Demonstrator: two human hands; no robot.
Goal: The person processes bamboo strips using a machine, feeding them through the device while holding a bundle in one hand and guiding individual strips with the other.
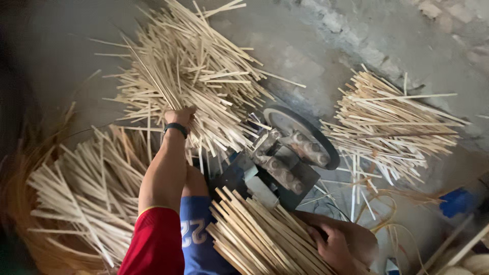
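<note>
My left hand (179,116) is stretched out ahead of me, fingers closed around a clutch of sticks (153,76) that fan up and away from my fist. They belong to the big heap (204,66) lying on the grey floor (316,46) beyond my arm, and where my handful ends and the heap begins I cannot quite tell. A dark band (175,127) sits on that wrist, and my red sleeve (155,242) shows at the bottom edge.

My right hand (333,247) is low and near me, fingers curled against the end of a tight bundle (260,234) of the same pale sticks. The bundle lies slanted across my lap, over my blue shorts (196,239), its far end pointing up towards the machine. My thumb side presses the bundle's edge; the fingertips are tucked behind it, so how firm the grip is I cannot say.

Just past the bundle stands the small metal machine (282,163), with bolted grey blocks and a dark wheel (305,135) behind it. It sits between my two hands, touching neither.

To the right of the machine lies another pile (392,122), spread flat on the floor. On my left a third stack (86,193) rests on curled yellowish shavings (20,203). Something blue (456,201) lies at the far right, too blurred to make out.
</note>
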